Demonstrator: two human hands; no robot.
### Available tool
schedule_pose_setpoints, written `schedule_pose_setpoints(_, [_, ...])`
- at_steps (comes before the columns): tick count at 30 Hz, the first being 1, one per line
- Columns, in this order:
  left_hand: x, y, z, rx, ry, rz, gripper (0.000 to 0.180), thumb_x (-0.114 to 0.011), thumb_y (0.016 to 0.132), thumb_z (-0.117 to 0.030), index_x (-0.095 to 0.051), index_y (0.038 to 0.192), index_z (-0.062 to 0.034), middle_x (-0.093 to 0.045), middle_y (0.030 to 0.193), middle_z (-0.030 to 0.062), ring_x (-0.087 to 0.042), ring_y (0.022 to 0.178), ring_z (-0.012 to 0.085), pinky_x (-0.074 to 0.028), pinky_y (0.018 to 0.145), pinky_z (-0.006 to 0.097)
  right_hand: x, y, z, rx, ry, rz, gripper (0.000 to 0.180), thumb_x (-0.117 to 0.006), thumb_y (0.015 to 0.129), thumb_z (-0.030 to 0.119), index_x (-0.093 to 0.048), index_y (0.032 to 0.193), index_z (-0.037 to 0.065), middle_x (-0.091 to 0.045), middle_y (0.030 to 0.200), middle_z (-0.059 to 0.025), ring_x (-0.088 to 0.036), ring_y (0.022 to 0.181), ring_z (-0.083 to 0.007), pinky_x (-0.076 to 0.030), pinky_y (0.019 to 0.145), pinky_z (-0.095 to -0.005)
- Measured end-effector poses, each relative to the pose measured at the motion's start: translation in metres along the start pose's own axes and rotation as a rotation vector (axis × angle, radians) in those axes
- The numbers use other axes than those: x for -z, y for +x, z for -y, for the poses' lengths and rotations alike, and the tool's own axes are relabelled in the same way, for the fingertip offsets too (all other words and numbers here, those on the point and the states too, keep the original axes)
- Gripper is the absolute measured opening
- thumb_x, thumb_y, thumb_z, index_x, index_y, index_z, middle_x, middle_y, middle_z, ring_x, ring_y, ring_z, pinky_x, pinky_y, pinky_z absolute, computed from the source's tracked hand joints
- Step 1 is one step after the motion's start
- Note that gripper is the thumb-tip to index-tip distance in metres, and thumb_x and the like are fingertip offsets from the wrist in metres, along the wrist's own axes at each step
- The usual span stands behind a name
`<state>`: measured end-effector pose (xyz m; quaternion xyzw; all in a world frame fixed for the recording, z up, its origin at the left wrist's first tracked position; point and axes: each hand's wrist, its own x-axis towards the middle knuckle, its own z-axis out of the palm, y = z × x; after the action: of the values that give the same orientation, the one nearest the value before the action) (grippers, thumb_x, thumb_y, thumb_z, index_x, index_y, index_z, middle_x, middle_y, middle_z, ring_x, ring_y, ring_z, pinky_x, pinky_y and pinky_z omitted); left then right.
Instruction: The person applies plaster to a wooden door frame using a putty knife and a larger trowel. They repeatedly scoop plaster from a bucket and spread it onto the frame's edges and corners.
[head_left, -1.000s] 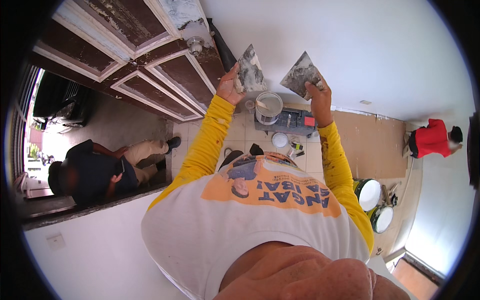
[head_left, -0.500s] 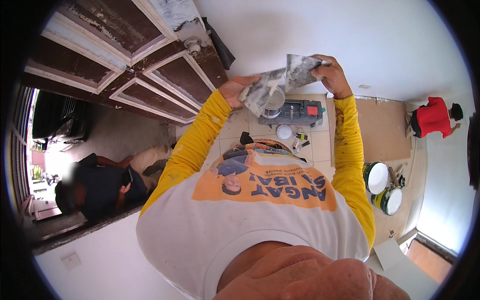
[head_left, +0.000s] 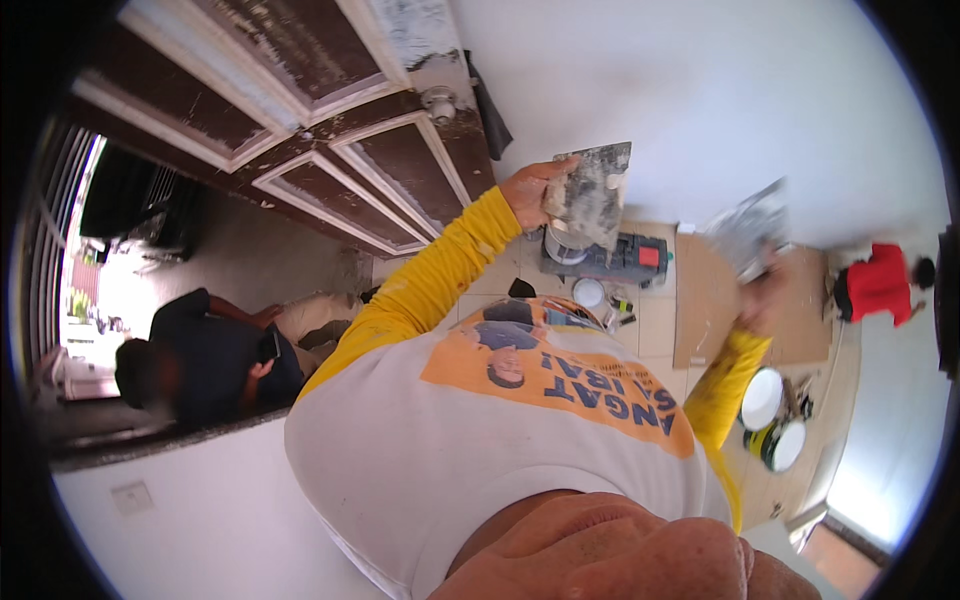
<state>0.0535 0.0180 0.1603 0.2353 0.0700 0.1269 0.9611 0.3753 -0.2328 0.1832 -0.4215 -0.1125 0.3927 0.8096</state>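
Note:
My left hand (head_left: pixel 535 192) is closed on the edge of a square metal putty spreader (head_left: pixel 592 195), its face smeared with grey and white putty. Over on the right, my right hand (head_left: pixel 766 300) is blurred by motion and grips a second flat metal spreader (head_left: pixel 745 232), also smeared. The two blades are well apart, both raised in front of the white wall (head_left: pixel 680 110). Below the left blade, partly hidden by it, a round metal can (head_left: pixel 565 248) stands beside a dark grey toolbox (head_left: pixel 640 262) with a red patch.
On my left is a worn brown panel door (head_left: pixel 330 130) with a round knob (head_left: pixel 438 104). A person in dark clothes (head_left: pixel 225 350) holds a phone near the doorway. Cardboard (head_left: pixel 710 310) and white-lidded buckets (head_left: pixel 762 398) lie to the right, beyond them a person in red (head_left: pixel 876 284).
My right hand has swung right and down with its spreader, away from the left one. The left spreader has turned more upright and its face shows more fully. The whole view has shifted slightly.

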Motion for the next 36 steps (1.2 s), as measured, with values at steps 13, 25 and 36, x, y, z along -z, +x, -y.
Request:
schedule_pose_setpoints(13, [-0.016,-0.048,-0.013,-0.857,1.07,-0.293,0.054,-0.055,0.104,-0.029,-0.044,0.148,-0.0001,-0.066,0.111,0.0068,-0.058,0.103,0.0126,-0.044,0.091,0.025,-0.17,-0.055,-0.108,-0.612,0.355,0.297,0.038,-0.056,0.094,0.013,-0.057,0.129,-0.004,-0.067,0.118,-0.0158,-0.067,0.108,-0.0271,-0.054,0.096,-0.0385])
schedule_pose_setpoints(25, [0.037,-0.132,-0.052,-0.775,1.853,-0.454,0.04,-0.058,0.097,-0.008,-0.058,0.137,-0.0075,-0.062,0.136,0.014,-0.054,0.133,0.0313,-0.039,0.112,0.04,-0.185,-0.017,-0.136,-0.632,0.321,0.438,0.039,-0.056,0.099,0.017,-0.053,0.133,-0.002,-0.063,0.129,-0.0163,-0.064,0.116,-0.0285,-0.051,0.103,-0.0437])
schedule_pose_setpoints(36, [0.097,-0.207,-0.004,-0.743,1.203,-0.946,0.048,-0.053,0.105,-0.035,-0.055,0.14,-0.0014,-0.066,0.125,0.013,-0.061,0.115,0.0183,-0.046,0.099,0.029,-0.223,-0.011,-0.167,-0.103,0.074,0.637,0.032,-0.049,0.104,0.007,-0.052,0.135,0.0,-0.063,0.13,-0.0117,-0.059,0.124,-0.0255,-0.043,0.114,-0.0501])
